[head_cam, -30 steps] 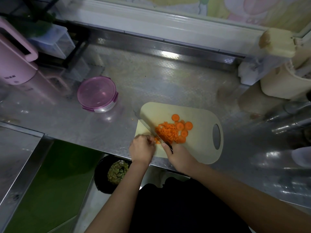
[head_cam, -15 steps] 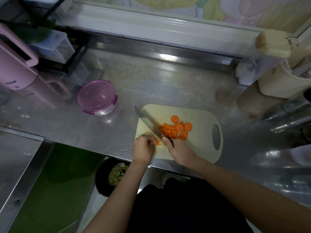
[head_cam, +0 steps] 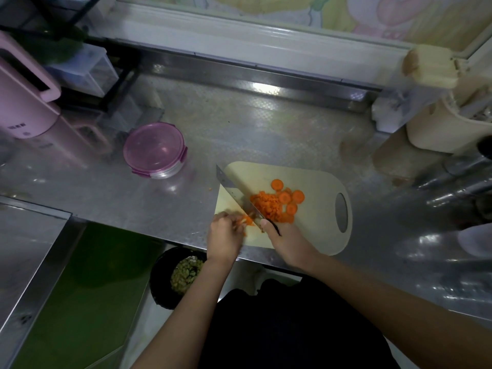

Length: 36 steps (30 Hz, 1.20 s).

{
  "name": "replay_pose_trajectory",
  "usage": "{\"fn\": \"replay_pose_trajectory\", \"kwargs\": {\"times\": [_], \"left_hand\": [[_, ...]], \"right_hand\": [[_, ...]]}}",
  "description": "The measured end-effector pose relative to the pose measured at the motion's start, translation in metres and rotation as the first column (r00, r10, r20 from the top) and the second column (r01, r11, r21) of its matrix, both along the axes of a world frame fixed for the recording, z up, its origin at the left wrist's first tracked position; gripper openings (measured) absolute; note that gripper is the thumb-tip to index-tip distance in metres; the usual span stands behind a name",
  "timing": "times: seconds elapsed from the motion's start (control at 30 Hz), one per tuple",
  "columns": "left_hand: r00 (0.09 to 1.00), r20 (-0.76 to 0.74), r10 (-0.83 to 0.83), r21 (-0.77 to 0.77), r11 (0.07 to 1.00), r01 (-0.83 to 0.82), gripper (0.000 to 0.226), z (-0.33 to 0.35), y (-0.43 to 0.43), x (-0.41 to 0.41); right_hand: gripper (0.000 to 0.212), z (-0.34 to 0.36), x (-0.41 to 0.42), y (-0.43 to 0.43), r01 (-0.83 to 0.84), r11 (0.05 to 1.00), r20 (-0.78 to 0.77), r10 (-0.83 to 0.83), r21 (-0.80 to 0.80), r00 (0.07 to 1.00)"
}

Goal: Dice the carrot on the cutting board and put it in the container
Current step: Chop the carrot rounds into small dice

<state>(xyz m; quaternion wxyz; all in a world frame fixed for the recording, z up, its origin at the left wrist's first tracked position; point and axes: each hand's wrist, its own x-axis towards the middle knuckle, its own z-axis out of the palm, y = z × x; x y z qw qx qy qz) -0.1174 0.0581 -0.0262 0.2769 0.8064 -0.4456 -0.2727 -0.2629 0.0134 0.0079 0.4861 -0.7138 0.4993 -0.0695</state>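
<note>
Two hands are seen over the pale plastic cutting board (head_cam: pixel 314 235) on the steel bench (head_cam: pixel 239 134): the right hand (head_cam: pixel 286 235) is clamped on the steel knife (head_cam: pixel 237 194), while a few orange carrot pieces (head_cam: pixel 247 220) are pinched by left hand (head_cam: pixel 225 233) fingers beside the diced carrot heap (head_cam: pixel 269 205). The pink-lidded round container (head_cam: pixel 154 149) is left closed, well apart.

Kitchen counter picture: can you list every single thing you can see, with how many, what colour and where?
cutting board: one, pale cream, counter's front edge
diced carrot: one pile, orange, middle of board
carrot slices: several rounds, orange, right of the pile
knife: one, silver blade, slanted across board's left side
container: one, pink lid on, left of board
appliance: one, pink, far left
utensil holder: one, cream, far right
bin: one, black, on the floor below the counter
left hand: pinching a carrot piece
right hand: gripping the knife handle
</note>
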Motion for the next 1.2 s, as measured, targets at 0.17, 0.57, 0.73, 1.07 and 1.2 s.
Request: {"fn": "replay_pose_trajectory", "kwargs": {"times": [0.17, 0.57, 0.73, 1.07, 1.2], "left_hand": [[0.996, 0.089, -0.024, 0.034, 0.999, 0.021, 0.01, 0.0, -0.001, -0.001], [0.992, 0.12, -0.039, 0.028, 0.999, 0.036, 0.005, -0.005, -0.004, -0.003], [0.99, 0.132, -0.052, 0.035, 0.998, 0.048, 0.01, -0.005, -0.004, -0.002], [0.996, 0.082, -0.015, 0.029, 0.999, 0.012, 0.01, -0.002, -0.003, -0.003], [0.999, 0.039, -0.032, -0.012, 0.999, 0.033, 0.011, 0.001, -0.006, -0.003]], "right_hand": [[0.037, 0.001, 0.0, 0.003, -0.012, 0.999, 0.022, 0.013, -0.048, 1.0], [0.045, -0.006, 0.003, 0.002, -0.024, 1.0, -0.056, 0.023, -0.016, 0.998], [0.053, -0.012, 0.01, 0.001, -0.049, 0.998, -0.147, 0.041, -0.049, 0.988], [0.052, -0.009, 0.023, -0.006, -0.078, 0.996, -0.231, 0.067, -0.041, 0.971], [0.052, -0.01, 0.019, -0.016, -0.029, 1.0, -0.208, 0.03, 0.008, 0.978]]}}
